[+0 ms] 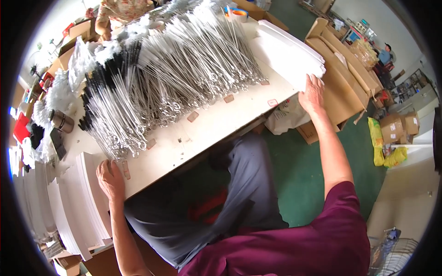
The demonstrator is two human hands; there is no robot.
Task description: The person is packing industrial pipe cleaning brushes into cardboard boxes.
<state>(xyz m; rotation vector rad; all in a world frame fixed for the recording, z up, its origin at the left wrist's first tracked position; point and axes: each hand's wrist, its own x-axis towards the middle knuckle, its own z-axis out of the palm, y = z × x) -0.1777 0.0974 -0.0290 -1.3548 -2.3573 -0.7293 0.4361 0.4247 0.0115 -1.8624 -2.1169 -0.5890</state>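
Note:
My left hand [110, 180] lies at the table's near left edge, beside a stack of white card sheets [69, 207]. Its fingers are stretched out and nothing shows in them. At the right, my right hand [313, 95] reaches the near corner of another white stack of sheets [290, 48]; the fingers touch it, extended, with the thumb apart. Between the hands, many thin wire brushes [170, 73] with looped metal ends lie heaped in rows across the table [207, 122], loops toward me. Some at the left have black bristles [115, 62].
Several small reddish tags lie along the table's near edge. A metal cup [61, 121] and plastic bags [80, 64] are on the left. Tape rolls [238, 15] sit at the back. Open cardboard boxes [338, 78] stand right. Across the table is a person in a patterned top [124, 11].

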